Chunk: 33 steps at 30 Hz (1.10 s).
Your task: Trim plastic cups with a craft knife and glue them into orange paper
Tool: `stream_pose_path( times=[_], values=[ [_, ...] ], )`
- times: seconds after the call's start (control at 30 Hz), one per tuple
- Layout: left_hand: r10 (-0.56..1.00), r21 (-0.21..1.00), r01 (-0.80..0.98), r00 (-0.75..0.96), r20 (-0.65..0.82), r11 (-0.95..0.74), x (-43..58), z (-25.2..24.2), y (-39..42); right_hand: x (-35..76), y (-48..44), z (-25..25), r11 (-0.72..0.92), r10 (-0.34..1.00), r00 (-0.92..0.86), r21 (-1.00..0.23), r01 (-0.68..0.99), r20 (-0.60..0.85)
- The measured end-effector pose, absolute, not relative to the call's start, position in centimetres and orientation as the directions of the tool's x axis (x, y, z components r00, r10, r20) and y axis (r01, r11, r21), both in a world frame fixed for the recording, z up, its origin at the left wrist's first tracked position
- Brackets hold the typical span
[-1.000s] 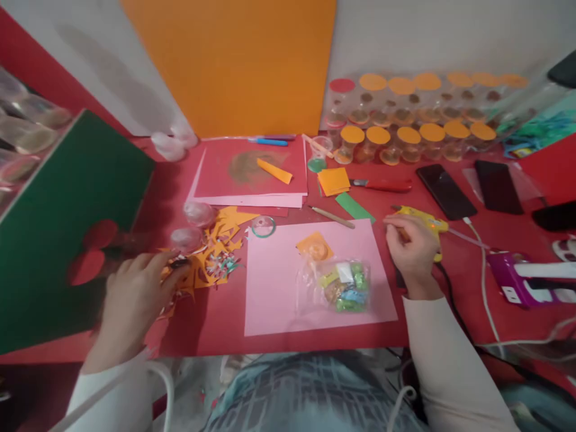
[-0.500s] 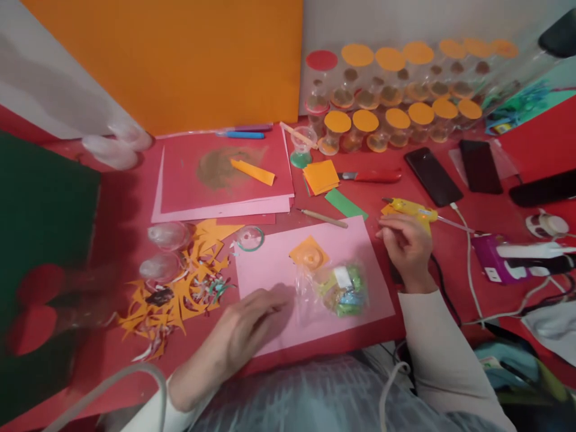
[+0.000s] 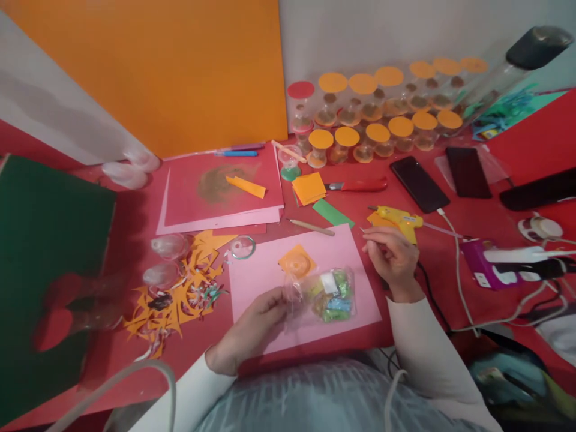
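Note:
A clear plastic bag (image 3: 330, 297) with green, blue and yellow pieces inside lies on the pink sheet (image 3: 256, 264). My left hand (image 3: 263, 318) is closed on the bag's loose left end. Just behind the bag sits an orange paper square (image 3: 297, 262) with a clear round plastic piece on it. My right hand (image 3: 392, 258) hovers right of the sheet with thumb and fingers pinched. Something thin and pale seems to stick out at its fingertips, too small to name. The yellow glue gun (image 3: 400, 221) lies just behind that hand.
Orange paper scraps (image 3: 184, 306) and clear plastic cups (image 3: 168, 246) lie to the left. A pencil-like tool (image 3: 310, 227), a red-handled cutter (image 3: 362, 184) and a phone (image 3: 419, 183) lie behind. Sand-filled plastic hourglasses (image 3: 346, 144) line the wall. Cables run from a purple power strip (image 3: 488, 267).
My left hand has moved to the bag and taken hold of its loose end. My right hand stays pinched near the glue gun. The whole view has shifted slightly.

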<state>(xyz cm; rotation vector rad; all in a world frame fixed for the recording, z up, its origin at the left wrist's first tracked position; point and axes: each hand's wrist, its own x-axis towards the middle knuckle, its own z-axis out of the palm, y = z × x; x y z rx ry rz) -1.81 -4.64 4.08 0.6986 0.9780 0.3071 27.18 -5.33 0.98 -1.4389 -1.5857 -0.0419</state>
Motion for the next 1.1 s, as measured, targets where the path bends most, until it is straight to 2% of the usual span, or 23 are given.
stream_pose_path(
  times=[0.13, 0.3, 0.43, 0.57, 0.63, 0.87, 1.1],
  values=[
    [0.494, 0.565, -0.064, 0.572, -0.655, 0.823, -0.2, 4.3, -5.2, 27.0, -5.8, 1.9, 0.271, 0.79, 0.17, -0.585, 0.765, 0.589],
    [0.447, 0.517, -0.076, 0.617, -0.647, 0.853, 0.6, 4.1, -5.8, 26.6, -8.9, 3.3, 0.125, 0.923, 0.131, -0.605, 0.786, 0.361],
    [0.48, 0.531, -0.119, 0.621, -0.62, 0.839, 0.7, 3.5, -6.0, 25.6, -12.2, 2.2, 0.102, 0.981, 0.031, -0.64, 0.761, 0.193],
    [0.51, 0.553, -0.125, 0.588, -0.627, 0.824, 0.6, 2.9, -6.2, 23.6, -13.5, 0.6, 0.057, 0.987, 0.05, -0.625, 0.779, 0.152],
    [0.521, 0.567, -0.12, 0.579, -0.626, 0.815, 0.5, 2.7, -6.3, 22.5, -13.5, 0.4, 0.032, 0.985, 0.09, -0.661, 0.75, 0.15],
    [0.514, 0.651, -0.044, 0.653, -0.555, 0.758, -0.5, 2.3, -6.5, 20.9, -13.1, 1.3, -0.04, 0.963, 0.256, -0.903, 0.428, 0.079],
    [0.564, 0.797, 0.035, 0.689, -0.456, 0.603, -0.5, 2.0, -6.1, 19.9, -12.5, 1.2, -0.225, 0.897, 0.42, -0.961, 0.161, -0.14]
  ],
)
